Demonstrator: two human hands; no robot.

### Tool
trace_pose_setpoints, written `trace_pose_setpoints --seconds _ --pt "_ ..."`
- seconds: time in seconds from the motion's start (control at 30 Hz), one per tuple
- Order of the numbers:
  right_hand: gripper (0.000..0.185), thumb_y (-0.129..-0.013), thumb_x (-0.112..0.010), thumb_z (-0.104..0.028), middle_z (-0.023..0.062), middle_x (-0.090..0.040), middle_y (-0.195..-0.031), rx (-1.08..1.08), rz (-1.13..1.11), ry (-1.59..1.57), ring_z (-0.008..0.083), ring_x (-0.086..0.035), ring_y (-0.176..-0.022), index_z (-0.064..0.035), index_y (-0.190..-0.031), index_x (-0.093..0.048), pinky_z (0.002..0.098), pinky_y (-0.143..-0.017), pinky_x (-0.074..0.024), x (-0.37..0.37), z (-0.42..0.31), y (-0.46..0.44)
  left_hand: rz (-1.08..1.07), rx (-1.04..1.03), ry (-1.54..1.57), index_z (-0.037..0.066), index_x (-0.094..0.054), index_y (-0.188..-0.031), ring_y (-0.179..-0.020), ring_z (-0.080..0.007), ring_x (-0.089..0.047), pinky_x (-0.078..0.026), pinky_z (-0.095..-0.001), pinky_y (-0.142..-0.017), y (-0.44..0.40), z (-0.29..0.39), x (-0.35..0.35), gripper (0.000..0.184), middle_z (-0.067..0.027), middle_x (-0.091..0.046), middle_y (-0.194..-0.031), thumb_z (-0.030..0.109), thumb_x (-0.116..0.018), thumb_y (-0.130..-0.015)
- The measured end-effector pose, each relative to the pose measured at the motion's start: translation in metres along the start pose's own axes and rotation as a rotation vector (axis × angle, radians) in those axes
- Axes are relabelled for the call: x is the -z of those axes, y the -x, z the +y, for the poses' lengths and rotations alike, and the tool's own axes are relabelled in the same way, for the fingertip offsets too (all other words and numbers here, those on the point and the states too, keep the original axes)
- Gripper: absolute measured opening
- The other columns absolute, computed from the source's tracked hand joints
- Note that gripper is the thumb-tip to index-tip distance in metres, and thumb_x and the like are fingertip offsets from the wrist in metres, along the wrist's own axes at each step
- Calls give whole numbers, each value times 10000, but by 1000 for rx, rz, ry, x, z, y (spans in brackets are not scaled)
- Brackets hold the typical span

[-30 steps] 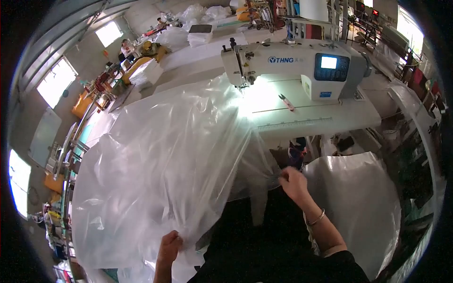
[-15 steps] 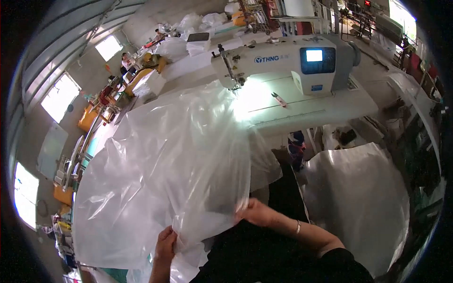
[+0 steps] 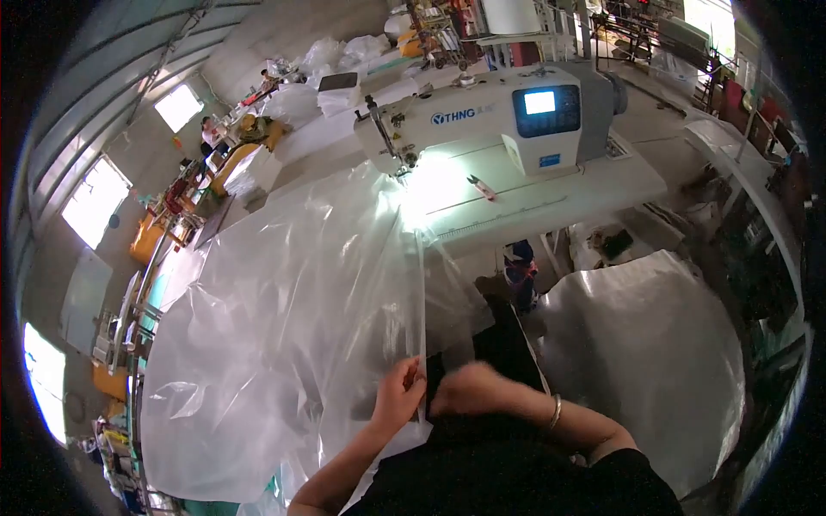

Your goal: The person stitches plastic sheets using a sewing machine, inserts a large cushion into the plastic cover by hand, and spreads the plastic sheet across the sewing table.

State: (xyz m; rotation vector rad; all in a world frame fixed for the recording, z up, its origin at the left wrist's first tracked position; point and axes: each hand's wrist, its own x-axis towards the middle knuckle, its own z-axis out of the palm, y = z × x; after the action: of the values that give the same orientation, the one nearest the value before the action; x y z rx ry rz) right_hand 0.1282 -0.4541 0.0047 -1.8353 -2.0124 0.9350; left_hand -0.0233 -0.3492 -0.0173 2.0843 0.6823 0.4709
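Observation:
A large clear plastic sheet (image 3: pixel 275 318) spreads over the table's left side and hangs toward my lap, its far end beneath the needle area of the white sewing machine (image 3: pixel 465 112). My left hand (image 3: pixel 401 394) pinches the sheet's right edge, near its lower corner. Just to the right, my right hand (image 3: pixel 469 389), with a bracelet on the wrist, is blurred by motion; its fingers are curled close to the edge, and whether they hold it is unclear. Small snips (image 3: pixel 482 187) lie on the machine bed, beside the bright lamp light.
More plastic sheeting (image 3: pixel 637 344) hangs at the right of my lap. A white stack (image 3: pixel 252 172) and a dark flat item (image 3: pixel 338 82) on another stack stand behind. Another person (image 3: pixel 209 136) is far back at the left. A white cone (image 3: pixel 511 15) stands behind the machine.
My left hand has moved right and up to the sheet's edge. My right hand came down and left from beside the machine front. The camera view has shifted, too.

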Motion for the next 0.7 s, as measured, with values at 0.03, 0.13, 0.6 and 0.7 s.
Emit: trace_pose_setpoints --seconds 0.03,0.13,0.6,0.7 --pt "235 -726 -702 -206 96 -605 -781 23 612 -427 245 -602 -665 -52 -878 -612 331 -604 -495 -28 47 -11 -4 82 85 14 -522 -1113 -707 -111 -532 -449 -237 -645 3 3 1 305 -29 -553 -808 19 -554 -810" --pt "351 -667 -742 -166 127 -589 -797 -219 1409 -42 234 -584 -732 -23 -937 -569 300 -614 -462 -18 123 -40 -22 205 268 14 -534 -1067 -692 -64 -496 -422 -218 -615 9 16 -2 243 6 -521 -766 15 -521 -824" --pt "207 -708 -604 4 135 -575 -890 222 1048 -132 303 -582 -784 -12 -913 -583 342 -646 -493 -26 27 -22 -58 240 469 18 -466 -1231 -722 -81 -468 -389 -208 -648 1 26 -14 422 1 -512 -831 10 -444 -810" --pt "252 -690 -611 -26 132 -574 -942 226 1005 17 294 -584 -815 -13 -940 -584 340 -667 -500 -29 21 -23 -3 243 539 17 -479 -1208 -772 -85 -492 -404 -209 -666 -1 27 -18 389 -8 -543 -878 13 -448 -821"
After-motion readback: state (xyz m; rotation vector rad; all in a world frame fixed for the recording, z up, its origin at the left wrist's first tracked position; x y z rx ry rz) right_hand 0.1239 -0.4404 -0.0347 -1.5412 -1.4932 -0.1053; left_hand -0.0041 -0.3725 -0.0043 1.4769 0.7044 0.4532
